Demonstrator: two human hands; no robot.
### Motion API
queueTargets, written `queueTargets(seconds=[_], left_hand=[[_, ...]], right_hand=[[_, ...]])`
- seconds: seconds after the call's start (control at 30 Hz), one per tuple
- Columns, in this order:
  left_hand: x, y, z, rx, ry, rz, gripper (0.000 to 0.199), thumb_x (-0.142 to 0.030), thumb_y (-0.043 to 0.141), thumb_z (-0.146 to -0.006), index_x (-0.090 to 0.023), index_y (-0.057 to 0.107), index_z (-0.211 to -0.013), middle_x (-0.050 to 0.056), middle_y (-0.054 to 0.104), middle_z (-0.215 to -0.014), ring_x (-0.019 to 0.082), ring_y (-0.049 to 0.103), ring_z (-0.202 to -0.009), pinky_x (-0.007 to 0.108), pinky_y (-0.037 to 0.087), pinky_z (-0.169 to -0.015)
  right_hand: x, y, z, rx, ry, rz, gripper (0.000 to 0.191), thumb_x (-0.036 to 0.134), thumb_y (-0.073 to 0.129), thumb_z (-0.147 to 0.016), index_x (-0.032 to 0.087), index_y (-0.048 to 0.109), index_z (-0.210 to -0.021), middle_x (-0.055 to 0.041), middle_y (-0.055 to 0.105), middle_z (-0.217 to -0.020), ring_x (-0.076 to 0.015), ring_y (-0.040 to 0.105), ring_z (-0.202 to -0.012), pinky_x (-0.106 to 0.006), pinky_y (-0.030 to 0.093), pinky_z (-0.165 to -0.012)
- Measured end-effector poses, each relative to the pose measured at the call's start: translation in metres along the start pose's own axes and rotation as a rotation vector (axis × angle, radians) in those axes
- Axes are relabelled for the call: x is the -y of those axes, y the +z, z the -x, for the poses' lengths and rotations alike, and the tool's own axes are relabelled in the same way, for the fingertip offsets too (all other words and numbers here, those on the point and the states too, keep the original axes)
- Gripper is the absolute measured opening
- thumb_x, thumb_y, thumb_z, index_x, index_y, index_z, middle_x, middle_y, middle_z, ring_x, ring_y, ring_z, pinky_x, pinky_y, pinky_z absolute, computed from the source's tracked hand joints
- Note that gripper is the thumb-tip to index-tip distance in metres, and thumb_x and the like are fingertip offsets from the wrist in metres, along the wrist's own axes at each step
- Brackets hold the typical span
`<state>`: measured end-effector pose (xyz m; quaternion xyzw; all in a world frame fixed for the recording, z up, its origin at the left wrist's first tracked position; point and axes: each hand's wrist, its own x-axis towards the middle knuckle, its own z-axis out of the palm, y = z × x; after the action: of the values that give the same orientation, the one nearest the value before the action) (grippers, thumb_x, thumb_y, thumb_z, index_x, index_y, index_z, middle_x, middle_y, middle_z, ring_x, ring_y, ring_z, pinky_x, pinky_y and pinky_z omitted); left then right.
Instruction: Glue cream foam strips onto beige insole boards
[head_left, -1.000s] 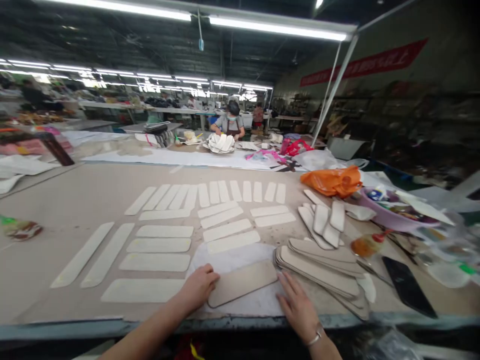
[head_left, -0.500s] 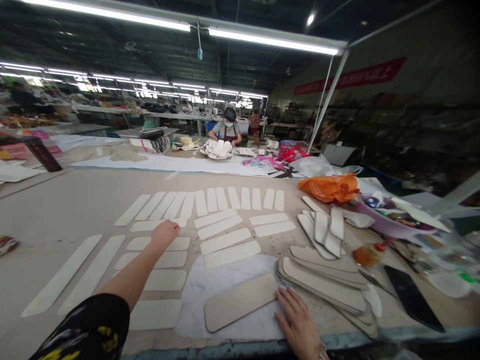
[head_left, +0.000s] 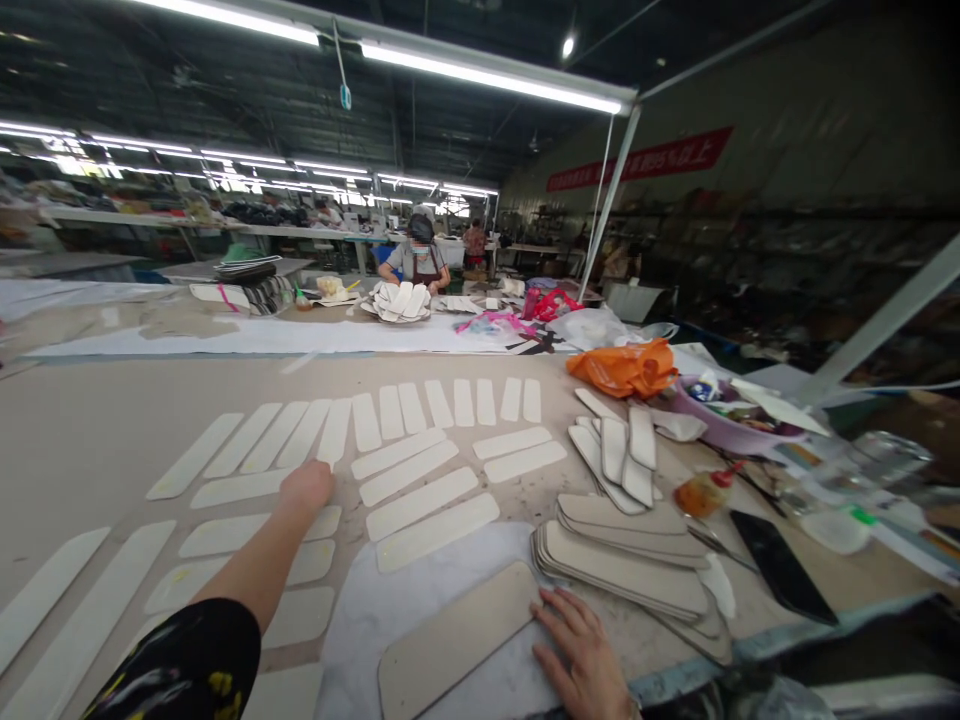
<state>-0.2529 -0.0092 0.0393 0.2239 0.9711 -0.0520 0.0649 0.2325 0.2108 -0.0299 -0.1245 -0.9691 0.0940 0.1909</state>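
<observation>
My left hand (head_left: 307,487) reaches over the table with its fingers curled together, at the right end of a flat white strip (head_left: 238,488). What its fingertips hold, if anything, is hidden. Fingers spread, my right hand (head_left: 581,645) rests palm down, fingertips at the right edge of a beige rounded panel (head_left: 457,635). That panel lies on a white cloth (head_left: 345,640). Just right of it is a stack of beige panels (head_left: 626,570). Rows of white rounded strips (head_left: 420,505) lie flat around my left hand, some partly covered by my forearm.
At right are smaller panels in a loose pile (head_left: 613,447), an orange bag (head_left: 626,368), a purple basin (head_left: 739,425), a red-capped bottle of amber liquid (head_left: 701,492) and a black flat slab (head_left: 780,565). A co-worker (head_left: 418,258) sits across the table behind a heap of pieces (head_left: 397,302).
My view has turned to the right, so the table and strips appear further left. My left hand is still at the same strip, and my right hand remains at the beige panel's edge.
</observation>
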Motion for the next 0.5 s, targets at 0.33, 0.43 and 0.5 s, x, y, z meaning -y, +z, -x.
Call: queueTargets(seconds=[0.33, 0.43, 0.5], left_hand=[[0.011, -0.035, 0.047, -0.218, 0.010, 0.031, 0.036, -0.031, 0.035, -0.087, -0.013, 0.065, -0.094, 0.014, 0.061, -0.105, 0.023, 0.060, -0.084, 0.033, 0.045, -0.070], [0.032, -0.058, 0.077, -0.325, -0.013, 0.044, 0.036, -0.036, 0.034, -0.087, -0.019, 0.064, -0.098, 0.008, 0.061, -0.105, 0.021, 0.058, -0.086, 0.032, 0.043, -0.074], [0.048, -0.071, 0.095, -0.381, -0.032, 0.054, 0.034, -0.038, 0.036, -0.086, -0.021, 0.063, -0.098, 0.005, 0.061, -0.104, 0.019, 0.056, -0.087, 0.030, 0.043, -0.075]], right_hand=[[0.019, -0.020, -0.008, 0.028, 0.066, -0.140, 0.026, 0.033, 0.053, -0.087, 0.030, 0.066, -0.110, -0.0062, 0.062, -0.115, -0.0251, 0.055, -0.110, -0.047, 0.044, -0.098], [0.017, -0.017, -0.006, -0.071, 0.094, -0.160, 0.025, 0.032, 0.054, -0.087, 0.026, 0.067, -0.108, -0.0092, 0.061, -0.115, -0.0250, 0.056, -0.109, -0.044, 0.047, -0.095], [0.015, -0.012, -0.005, -0.139, 0.132, -0.171, 0.026, 0.031, 0.054, -0.086, 0.023, 0.067, -0.107, -0.0113, 0.060, -0.116, -0.0248, 0.056, -0.109, -0.041, 0.049, -0.093]])
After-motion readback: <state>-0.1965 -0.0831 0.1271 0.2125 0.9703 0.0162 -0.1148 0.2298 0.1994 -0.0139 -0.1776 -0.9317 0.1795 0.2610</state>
